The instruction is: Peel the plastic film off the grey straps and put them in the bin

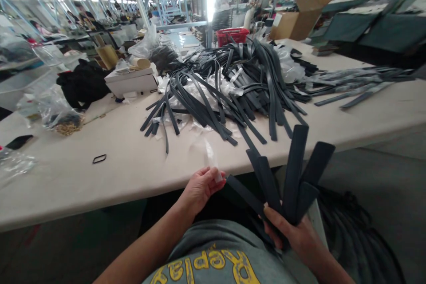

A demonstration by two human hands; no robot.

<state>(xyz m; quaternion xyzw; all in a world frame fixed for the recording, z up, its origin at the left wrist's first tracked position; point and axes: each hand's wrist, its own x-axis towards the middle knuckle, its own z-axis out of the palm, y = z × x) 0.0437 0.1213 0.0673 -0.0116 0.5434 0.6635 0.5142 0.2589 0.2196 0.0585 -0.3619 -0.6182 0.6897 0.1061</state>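
Note:
My right hand (293, 233) is closed around a fan of several dark grey belt straps (294, 173) that stick up over the table's front edge. My left hand (201, 186) pinches a thin clear plastic film (211, 157) at the end of one strap (244, 193), which runs across to the right hand. On the white table (116, 173) just beyond lies a big tangled pile of the same dark straps (233, 84), mixed with crumpled clear plastic wrappers.
A small black belt loop (99, 158) lies on the table to the left. Farther left are plastic bags, one with brass-coloured hardware (68, 125), a white box (131, 80) and black cloth (83, 82). More straps (359, 82) lie right. A red basket (232, 35) and cardboard box (299, 20) stand behind.

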